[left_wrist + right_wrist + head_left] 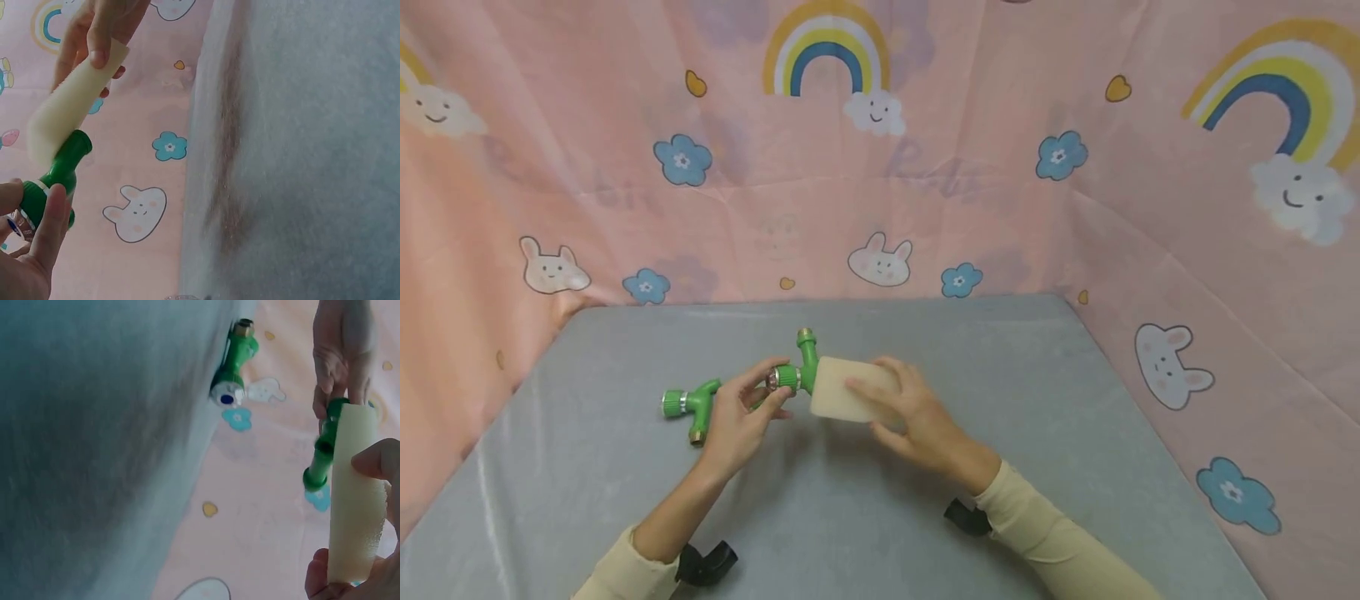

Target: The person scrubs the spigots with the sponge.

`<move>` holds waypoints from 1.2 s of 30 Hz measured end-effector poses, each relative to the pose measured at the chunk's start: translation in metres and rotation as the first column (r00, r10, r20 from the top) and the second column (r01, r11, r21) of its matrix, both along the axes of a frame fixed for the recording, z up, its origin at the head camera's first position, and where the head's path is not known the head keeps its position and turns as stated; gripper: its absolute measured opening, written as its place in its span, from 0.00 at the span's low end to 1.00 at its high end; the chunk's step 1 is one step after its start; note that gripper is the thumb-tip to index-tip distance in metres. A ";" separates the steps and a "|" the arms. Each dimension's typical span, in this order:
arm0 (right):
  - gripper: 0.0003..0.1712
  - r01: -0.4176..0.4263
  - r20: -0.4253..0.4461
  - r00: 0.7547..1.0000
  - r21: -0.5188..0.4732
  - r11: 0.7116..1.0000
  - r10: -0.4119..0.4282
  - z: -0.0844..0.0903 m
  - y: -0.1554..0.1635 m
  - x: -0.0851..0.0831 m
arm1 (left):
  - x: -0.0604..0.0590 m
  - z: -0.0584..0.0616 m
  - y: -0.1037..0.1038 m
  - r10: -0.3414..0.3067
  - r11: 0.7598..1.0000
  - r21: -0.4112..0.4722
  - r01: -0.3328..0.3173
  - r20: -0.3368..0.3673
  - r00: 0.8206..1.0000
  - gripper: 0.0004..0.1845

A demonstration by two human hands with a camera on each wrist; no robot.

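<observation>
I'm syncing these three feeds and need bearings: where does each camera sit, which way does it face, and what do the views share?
Head: worn high, looking forward and down at the grey table; shows both forearms, left hand, right hand.
Left wrist: by the left hand, facing the held green tap and sponge.
Right wrist: by the right hand, facing the sponge and a second tap on the table.
Shared: held tap and sponge.

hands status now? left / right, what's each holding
Left hand: pinches the green faucet at its knob end.
Right hand: grips the cream sponge, pressed against that faucet.
</observation>
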State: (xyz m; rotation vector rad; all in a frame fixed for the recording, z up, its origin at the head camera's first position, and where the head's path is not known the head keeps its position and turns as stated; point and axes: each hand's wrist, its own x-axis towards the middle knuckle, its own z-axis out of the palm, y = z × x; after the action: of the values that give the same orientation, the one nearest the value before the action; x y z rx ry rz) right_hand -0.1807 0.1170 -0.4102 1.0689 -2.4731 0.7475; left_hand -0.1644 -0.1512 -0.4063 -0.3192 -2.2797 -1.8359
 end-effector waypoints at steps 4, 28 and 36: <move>0.34 0.032 0.028 0.999 -0.048 0.998 -0.031 0.003 0.006 -0.003 | 0.000 0.000 -0.001 0.012 1.000 -0.024 -0.012 -0.015 1.000 0.27; 0.40 -0.046 -0.096 0.994 0.078 0.996 0.054 -0.001 0.001 0.004 | 0.008 -0.013 0.010 -0.053 0.975 -0.219 0.026 -0.117 0.992 0.28; 0.38 0.021 -0.075 0.997 0.084 0.996 -0.014 0.000 0.001 0.003 | 0.008 -0.007 0.009 -0.033 0.953 -0.301 -0.022 -0.176 0.984 0.28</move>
State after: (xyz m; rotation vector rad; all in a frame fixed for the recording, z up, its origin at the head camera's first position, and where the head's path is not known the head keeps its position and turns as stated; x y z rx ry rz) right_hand -0.1780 0.1178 -0.4104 1.0833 -2.4667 0.5910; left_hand -0.1563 -0.1420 -0.4138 -0.5160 -2.4268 -1.3915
